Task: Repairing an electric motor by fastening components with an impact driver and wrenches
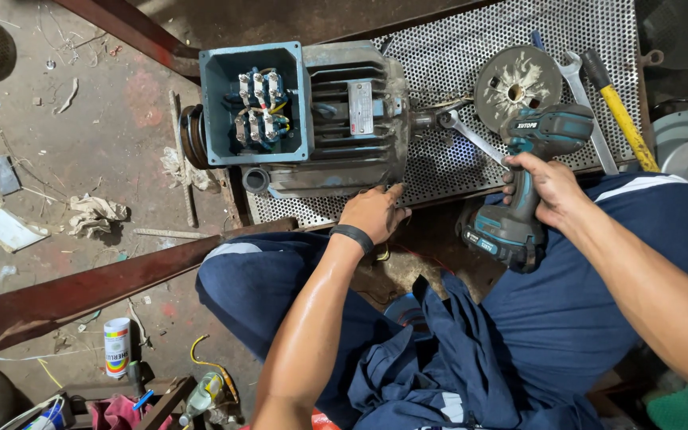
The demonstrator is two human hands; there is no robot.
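Bare forearms, black wristband, navy work trousers.

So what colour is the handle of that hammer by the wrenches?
Yellow, with a black grip end. The hammer shows in the head view, on the perforated metal table.

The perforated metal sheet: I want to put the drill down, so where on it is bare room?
The perforated metal sheet is bare between the motor and the cordless drill, below the spanner, and along its upper middle. Crowded at right: round disc, long wrench, yellow-handled hammer.
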